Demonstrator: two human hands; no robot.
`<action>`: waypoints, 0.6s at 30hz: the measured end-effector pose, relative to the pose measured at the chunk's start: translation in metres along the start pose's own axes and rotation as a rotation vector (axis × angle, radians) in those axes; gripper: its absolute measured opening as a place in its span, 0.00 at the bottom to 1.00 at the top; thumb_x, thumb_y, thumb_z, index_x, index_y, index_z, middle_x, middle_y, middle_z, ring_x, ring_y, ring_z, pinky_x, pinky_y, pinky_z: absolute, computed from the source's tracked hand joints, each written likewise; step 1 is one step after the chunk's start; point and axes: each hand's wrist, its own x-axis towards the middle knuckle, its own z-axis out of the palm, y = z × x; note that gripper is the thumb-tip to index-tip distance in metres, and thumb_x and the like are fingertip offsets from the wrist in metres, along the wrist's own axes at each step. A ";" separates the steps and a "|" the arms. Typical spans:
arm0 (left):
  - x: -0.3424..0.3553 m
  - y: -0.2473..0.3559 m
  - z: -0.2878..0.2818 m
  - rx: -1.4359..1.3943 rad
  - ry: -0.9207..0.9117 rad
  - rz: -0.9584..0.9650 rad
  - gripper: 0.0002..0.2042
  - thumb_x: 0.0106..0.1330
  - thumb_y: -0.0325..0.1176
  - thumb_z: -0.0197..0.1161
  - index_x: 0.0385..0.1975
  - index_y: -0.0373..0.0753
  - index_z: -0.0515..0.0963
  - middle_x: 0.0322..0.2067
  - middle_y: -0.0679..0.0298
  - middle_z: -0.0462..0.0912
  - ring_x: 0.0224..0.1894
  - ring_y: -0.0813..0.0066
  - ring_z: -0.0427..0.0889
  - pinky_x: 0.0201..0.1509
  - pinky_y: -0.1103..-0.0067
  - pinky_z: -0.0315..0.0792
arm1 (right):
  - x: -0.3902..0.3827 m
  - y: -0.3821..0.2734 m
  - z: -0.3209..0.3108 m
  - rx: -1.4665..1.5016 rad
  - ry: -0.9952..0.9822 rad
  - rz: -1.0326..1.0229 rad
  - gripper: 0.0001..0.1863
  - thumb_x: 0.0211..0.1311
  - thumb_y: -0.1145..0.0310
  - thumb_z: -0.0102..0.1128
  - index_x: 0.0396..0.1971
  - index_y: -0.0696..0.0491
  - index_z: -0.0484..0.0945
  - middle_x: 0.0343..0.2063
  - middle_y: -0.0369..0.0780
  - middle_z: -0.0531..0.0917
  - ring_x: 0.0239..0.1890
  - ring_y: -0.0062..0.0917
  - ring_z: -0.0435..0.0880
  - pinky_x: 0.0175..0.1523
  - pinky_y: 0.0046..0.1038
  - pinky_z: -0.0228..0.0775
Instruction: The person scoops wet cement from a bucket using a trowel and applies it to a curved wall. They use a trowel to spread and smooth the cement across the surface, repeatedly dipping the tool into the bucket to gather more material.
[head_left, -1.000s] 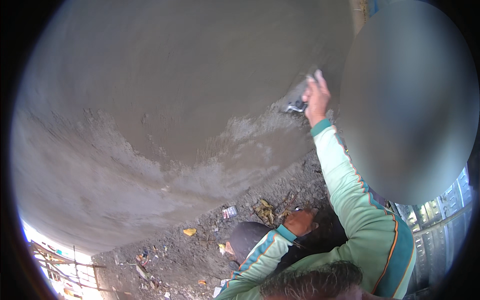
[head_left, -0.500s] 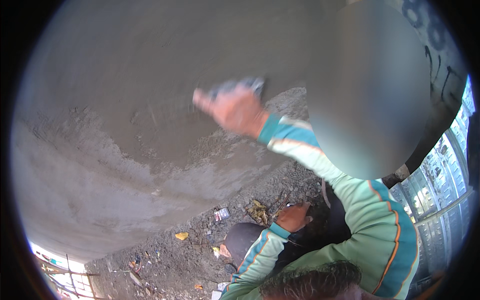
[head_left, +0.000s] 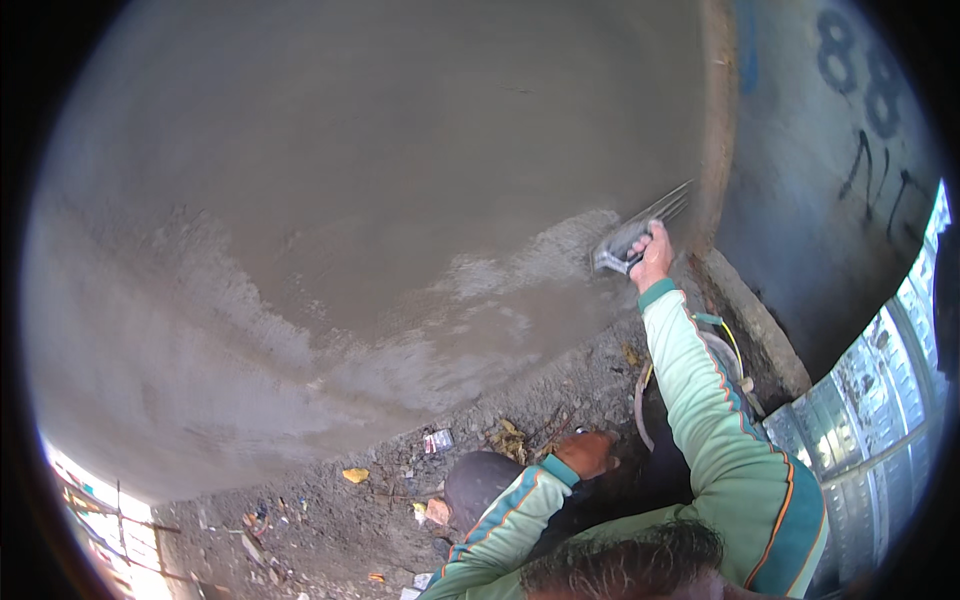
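Observation:
My right hand (head_left: 654, 254) grips the handle of a flat metal trowel (head_left: 620, 242), its blade against the grey plastered wall (head_left: 430, 130) near that wall's right edge. The plaster is smooth and dark above, paler and streaked lower down. My left hand (head_left: 585, 452) is down beside a dark, rounded knee (head_left: 475, 485), fingers curled by a small shiny thing; what it holds, if anything, I cannot make out. Both my sleeves are pale green with teal cuffs.
A wall (head_left: 790, 180) with dark painted marks adjoins at right, above a ledge (head_left: 765, 330) and corrugated metal sheets (head_left: 860, 420). Hoses (head_left: 730, 335) lie beside my right arm. Debris-strewn soil (head_left: 320, 530) runs along the wall's foot. Bamboo scaffolding (head_left: 120, 530) shows lower left.
My right hand and trowel swept left across the plaster, then came back right, ending slightly lower than a second ago. My left hand has barely moved.

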 end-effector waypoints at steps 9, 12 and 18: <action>-0.033 0.012 -0.007 -0.066 0.153 0.139 0.30 0.68 0.45 0.65 0.65 0.34 0.69 0.55 0.45 0.81 0.56 0.43 0.82 0.59 0.55 0.76 | -0.189 -0.007 0.244 -0.576 -0.791 -0.791 0.31 0.63 0.66 0.67 0.65 0.62 0.75 0.27 0.37 0.83 0.25 0.23 0.79 0.31 0.27 0.75; -0.046 0.022 -0.019 -0.080 0.186 0.153 0.31 0.66 0.43 0.67 0.66 0.34 0.69 0.55 0.46 0.81 0.56 0.43 0.82 0.58 0.55 0.76 | -0.238 0.024 0.281 -0.645 -0.957 -1.133 0.30 0.63 0.65 0.63 0.63 0.65 0.74 0.32 0.49 0.88 0.34 0.39 0.88 0.42 0.36 0.80; -0.031 -0.008 0.020 -0.043 0.547 0.305 0.27 0.59 0.40 0.71 0.56 0.33 0.74 0.47 0.48 0.84 0.47 0.47 0.85 0.48 0.57 0.80 | -0.376 0.101 0.318 -1.057 -1.280 -1.340 0.29 0.65 0.65 0.55 0.64 0.63 0.73 0.32 0.53 0.88 0.36 0.43 0.90 0.43 0.43 0.81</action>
